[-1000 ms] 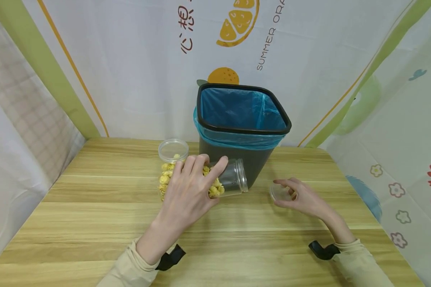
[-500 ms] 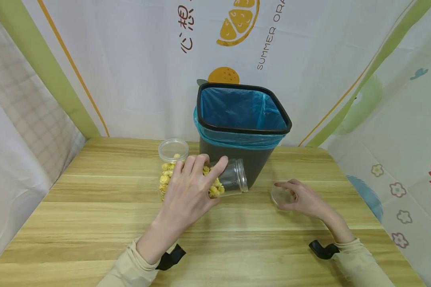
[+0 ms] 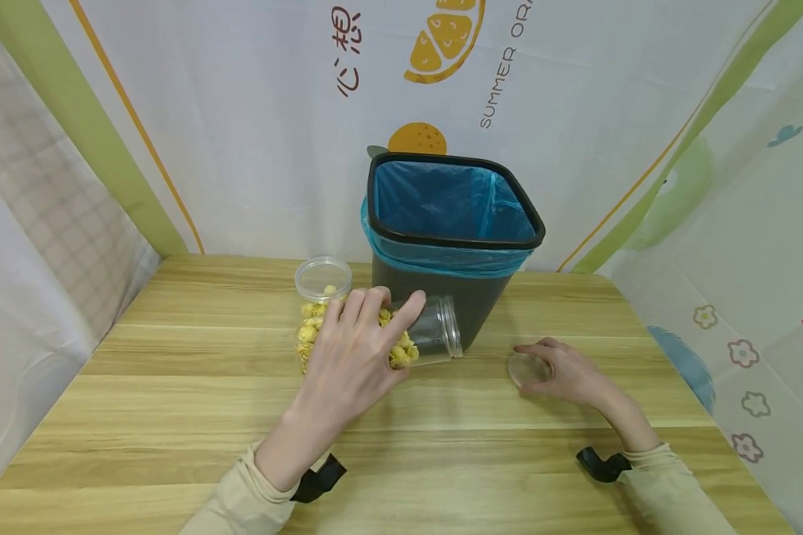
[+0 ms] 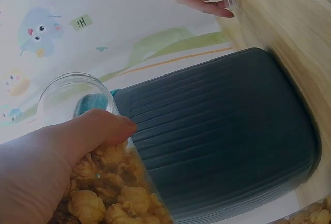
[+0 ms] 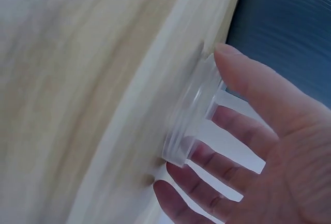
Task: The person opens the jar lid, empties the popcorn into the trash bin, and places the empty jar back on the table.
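Observation:
My left hand (image 3: 351, 357) grips a clear jar (image 3: 435, 327) partly filled with yellow popcorn (image 4: 111, 190). The jar is tilted on its side, and its uncapped mouth points right, in front of the bin. To the right, my right hand (image 3: 565, 375) holds a round clear lid (image 3: 529, 370) by its edge, thumb and fingers on opposite sides. In the right wrist view the lid (image 5: 191, 115) lies close over the wood. Behind my left hand stands a second clear jar (image 3: 323, 279) with popcorn in it, its lower part largely covered by the hand.
A dark grey bin (image 3: 435, 286) with a blue liner (image 3: 442, 200) stands at the back middle of the wooden table (image 3: 194, 386). White printed curtains (image 3: 261, 134) hang behind and along both sides.
My right hand has shifted slightly right with the lid, which now shows more of its round face. The left hand and its jar have stayed in place.

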{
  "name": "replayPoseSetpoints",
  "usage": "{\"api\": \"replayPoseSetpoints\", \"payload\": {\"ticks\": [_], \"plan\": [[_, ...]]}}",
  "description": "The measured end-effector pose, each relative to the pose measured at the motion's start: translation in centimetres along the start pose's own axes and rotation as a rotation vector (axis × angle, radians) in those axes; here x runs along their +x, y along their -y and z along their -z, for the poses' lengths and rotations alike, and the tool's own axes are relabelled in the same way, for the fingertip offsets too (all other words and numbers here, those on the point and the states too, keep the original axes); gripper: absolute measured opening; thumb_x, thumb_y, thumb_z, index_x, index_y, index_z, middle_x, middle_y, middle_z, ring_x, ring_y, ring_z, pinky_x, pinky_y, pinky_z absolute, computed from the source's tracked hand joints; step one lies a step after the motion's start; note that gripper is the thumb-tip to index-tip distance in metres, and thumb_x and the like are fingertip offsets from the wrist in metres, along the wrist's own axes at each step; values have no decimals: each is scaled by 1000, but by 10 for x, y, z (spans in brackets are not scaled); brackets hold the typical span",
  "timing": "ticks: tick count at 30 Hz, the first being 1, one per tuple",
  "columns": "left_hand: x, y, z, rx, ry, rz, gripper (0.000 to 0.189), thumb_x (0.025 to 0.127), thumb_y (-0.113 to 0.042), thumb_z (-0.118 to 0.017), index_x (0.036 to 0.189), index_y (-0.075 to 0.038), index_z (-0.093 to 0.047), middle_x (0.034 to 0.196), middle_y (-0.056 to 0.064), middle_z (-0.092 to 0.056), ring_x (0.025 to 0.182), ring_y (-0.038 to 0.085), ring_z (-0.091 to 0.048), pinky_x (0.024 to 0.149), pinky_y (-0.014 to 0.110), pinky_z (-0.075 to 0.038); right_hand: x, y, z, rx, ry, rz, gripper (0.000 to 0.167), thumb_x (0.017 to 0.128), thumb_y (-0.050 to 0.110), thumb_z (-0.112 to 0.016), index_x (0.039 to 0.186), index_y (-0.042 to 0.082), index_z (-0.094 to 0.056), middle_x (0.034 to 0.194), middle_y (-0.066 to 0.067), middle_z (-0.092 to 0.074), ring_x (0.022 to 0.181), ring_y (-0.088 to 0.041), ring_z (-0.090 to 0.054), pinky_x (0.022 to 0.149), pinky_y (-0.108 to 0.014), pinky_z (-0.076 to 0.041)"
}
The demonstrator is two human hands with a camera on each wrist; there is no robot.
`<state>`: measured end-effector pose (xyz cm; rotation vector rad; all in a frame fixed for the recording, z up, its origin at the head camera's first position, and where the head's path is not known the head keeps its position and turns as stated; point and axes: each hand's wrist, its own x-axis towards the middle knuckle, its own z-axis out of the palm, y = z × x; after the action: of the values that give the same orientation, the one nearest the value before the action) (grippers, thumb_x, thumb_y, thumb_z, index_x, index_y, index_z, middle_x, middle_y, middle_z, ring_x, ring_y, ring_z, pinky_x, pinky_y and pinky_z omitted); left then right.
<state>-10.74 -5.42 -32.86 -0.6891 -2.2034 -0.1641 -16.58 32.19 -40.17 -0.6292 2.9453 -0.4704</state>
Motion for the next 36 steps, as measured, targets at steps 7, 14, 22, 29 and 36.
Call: {"api": "replayPoseSetpoints", "payload": {"ticks": [7, 14, 22, 29, 36], "plan": [[0, 0, 0, -2, -3, 3, 92, 62, -39, -93, 142, -26, -50, 115, 12, -60, 98, 30, -55, 75, 41, -44, 0, 1, -2, -6, -2, 4, 72, 78, 35, -89, 140, 10, -63, 130, -18, -64, 114, -39, -63, 85, -54, -55], [0, 0, 1, -7, 2, 5, 92, 63, -39, -93, 142, -25, -50, 115, 12, -60, 99, 30, -55, 76, 41, -44, -2, 3, 1, -11, 11, -13, 74, 80, 39, -87, 142, 9, -61, 132, -21, -63, 117, -41, -61, 87, -57, -55], [0, 0, 3, -12, 1, 5, 93, 62, -39, -94, 142, -25, -50, 116, 13, -60, 100, 31, -55, 76, 41, -44, -2, 8, 6, 74, -32, -33, 73, 88, 46, -79, 145, 7, -57, 142, -26, -55, 121, -44, -60, 89, -58, -55], [1, -1, 3, -12, -8, 7, 94, 60, -40, -95, 142, -25, -51, 116, 13, -60, 99, 31, -56, 76, 42, -45, 3, 13, 12, 139, -170, -34, 67, 94, 43, -74, 147, 8, -55, 143, -21, -59, 124, -45, -61, 94, -62, -54], [1, -1, 3, -11, -7, 4, 97, 58, -42, -97, 141, -25, -51, 115, 12, -60, 99, 31, -56, 77, 42, -44, 6, 17, 16, 196, -273, -39, 64, 98, 40, -69, 151, 9, -50, 142, -20, -61, 123, -40, -63, 97, -60, -53]]}}
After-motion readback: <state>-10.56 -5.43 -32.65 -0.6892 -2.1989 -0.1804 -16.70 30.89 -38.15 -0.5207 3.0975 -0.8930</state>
